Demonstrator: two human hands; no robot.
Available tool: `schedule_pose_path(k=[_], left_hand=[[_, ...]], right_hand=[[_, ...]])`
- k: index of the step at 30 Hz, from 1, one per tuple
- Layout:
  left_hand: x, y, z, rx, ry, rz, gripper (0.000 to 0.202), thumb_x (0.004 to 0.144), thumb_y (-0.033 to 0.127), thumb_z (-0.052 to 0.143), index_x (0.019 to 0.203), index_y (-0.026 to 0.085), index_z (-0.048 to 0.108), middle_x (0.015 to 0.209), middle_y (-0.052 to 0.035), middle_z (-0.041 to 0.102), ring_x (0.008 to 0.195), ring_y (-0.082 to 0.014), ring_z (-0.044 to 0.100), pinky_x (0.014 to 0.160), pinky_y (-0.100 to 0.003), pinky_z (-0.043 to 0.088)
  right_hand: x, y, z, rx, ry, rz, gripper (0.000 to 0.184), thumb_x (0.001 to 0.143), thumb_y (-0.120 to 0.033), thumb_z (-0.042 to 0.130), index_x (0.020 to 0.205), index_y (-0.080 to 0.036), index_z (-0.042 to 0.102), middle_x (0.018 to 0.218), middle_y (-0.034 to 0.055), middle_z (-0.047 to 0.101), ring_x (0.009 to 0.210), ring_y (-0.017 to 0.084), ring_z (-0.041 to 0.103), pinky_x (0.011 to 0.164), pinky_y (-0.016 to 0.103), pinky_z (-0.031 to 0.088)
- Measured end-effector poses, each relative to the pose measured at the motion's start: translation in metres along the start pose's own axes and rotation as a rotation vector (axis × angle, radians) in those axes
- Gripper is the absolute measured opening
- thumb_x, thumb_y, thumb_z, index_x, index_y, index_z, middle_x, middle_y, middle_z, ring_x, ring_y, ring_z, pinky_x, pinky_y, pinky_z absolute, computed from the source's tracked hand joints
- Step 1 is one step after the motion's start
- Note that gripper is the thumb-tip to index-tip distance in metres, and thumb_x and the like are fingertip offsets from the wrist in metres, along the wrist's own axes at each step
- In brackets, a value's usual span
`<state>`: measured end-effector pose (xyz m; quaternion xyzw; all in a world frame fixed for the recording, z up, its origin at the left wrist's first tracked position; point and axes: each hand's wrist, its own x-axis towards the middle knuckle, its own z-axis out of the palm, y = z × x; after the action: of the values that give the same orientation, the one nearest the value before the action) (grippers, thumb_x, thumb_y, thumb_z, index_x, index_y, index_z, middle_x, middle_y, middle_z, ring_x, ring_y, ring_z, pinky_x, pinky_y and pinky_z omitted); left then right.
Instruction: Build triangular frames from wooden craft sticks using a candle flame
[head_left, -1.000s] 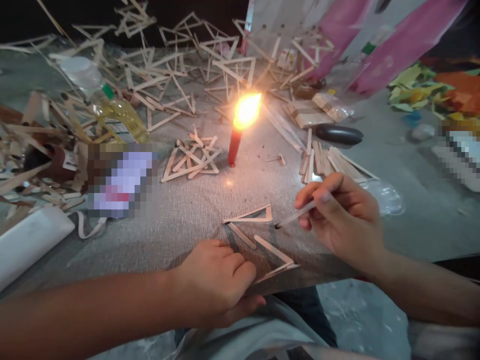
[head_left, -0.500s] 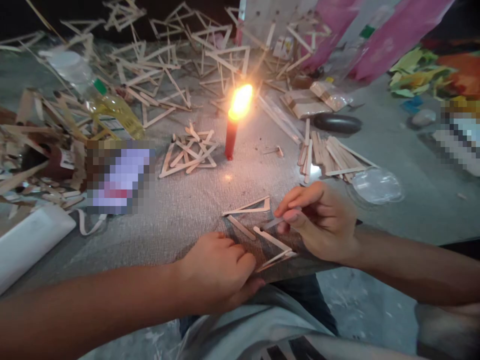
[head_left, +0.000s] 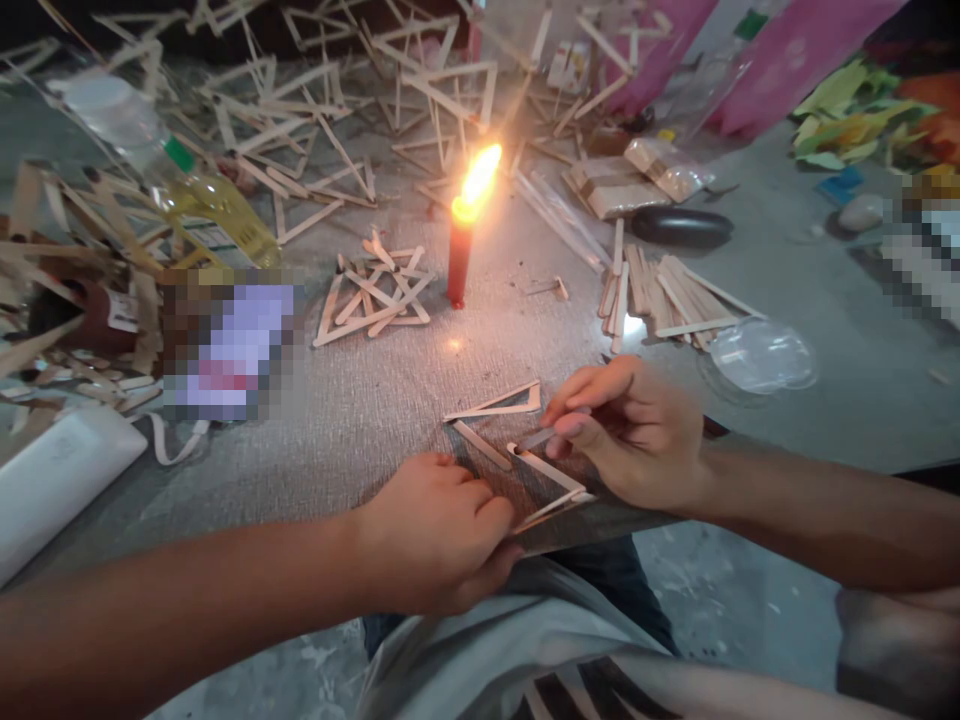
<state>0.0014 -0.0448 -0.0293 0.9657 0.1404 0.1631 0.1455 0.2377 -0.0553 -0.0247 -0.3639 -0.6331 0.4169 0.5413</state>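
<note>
Your right hand [head_left: 637, 440] sits further left than a second ago; its translucent stick [head_left: 536, 438], then over bare table [head_left: 360, 430], now has its dark tip at the far end of the V-shaped wooden sticks [head_left: 551, 472] between your hands; beyond your left hand [head_left: 442, 530], the bottle [head_left: 240, 225] label is too small to read; your right hand pinches the stick; your left curls, its grip hidden.

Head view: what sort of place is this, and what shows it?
Probably a craft table, though whether in a home or workshop I cannot tell: a lit candle, loose wooden sticks, and stick shapes crowding the back.
</note>
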Motion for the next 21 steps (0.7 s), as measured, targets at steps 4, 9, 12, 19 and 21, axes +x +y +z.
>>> schedule_pose_path(k=[4,9,12,19,21], left_hand=[[-0.001,-0.004,-0.006,-0.039,0.011,-0.051,0.023,0.087,0.039,0.063,0.077,0.019,0.058,0.066,0.0005,0.065,0.054,-0.0193,0.061,0.051,-0.035,0.04],[-0.001,-0.009,-0.011,-0.055,0.036,-0.099,0.025,0.087,0.043,0.064,0.083,0.019,0.06,0.068,0.0004,0.067,0.055,-0.0195,0.061,0.051,-0.035,0.04],[-0.001,-0.007,-0.009,-0.033,0.045,-0.063,0.03,0.091,0.047,0.062,0.082,0.019,0.061,0.067,0.0004,0.065,0.054,-0.0193,0.06,0.051,-0.036,0.04],[-0.001,-0.004,-0.001,0.056,0.042,0.052,0.034,0.097,0.038,0.058,0.068,0.02,0.057,0.059,0.0005,0.063,0.05,-0.0197,0.06,0.052,-0.036,0.044],[-0.001,-0.003,0.001,0.057,0.048,0.066,0.033,0.098,0.033,0.057,0.067,0.021,0.056,0.057,0.001,0.062,0.048,-0.0194,0.058,0.051,-0.036,0.045]], right_hand=[[-0.001,0.002,-0.001,-0.035,-0.002,0.004,0.015,0.096,-0.015,0.07,0.098,-0.024,0.058,0.09,-0.0021,0.071,0.06,0.008,0.071,0.05,0.02,0.058],[-0.002,0.002,-0.003,-0.101,0.003,0.003,0.016,0.095,-0.017,0.072,0.098,-0.025,0.058,0.09,-0.0005,0.072,0.062,0.01,0.071,0.051,0.021,0.058],[-0.002,0.003,-0.004,-0.14,0.007,0.004,0.018,0.094,-0.018,0.074,0.099,-0.025,0.058,0.09,0.0004,0.073,0.065,0.011,0.072,0.051,0.021,0.058],[-0.002,0.003,-0.004,-0.109,0.01,-0.002,0.017,0.094,-0.017,0.073,0.097,-0.025,0.059,0.088,-0.001,0.073,0.059,0.009,0.07,0.05,0.022,0.056],[-0.002,0.004,-0.005,-0.15,0.014,-0.011,0.018,0.093,-0.018,0.075,0.097,-0.026,0.06,0.087,-0.0008,0.073,0.062,0.011,0.071,0.05,0.023,0.056]])
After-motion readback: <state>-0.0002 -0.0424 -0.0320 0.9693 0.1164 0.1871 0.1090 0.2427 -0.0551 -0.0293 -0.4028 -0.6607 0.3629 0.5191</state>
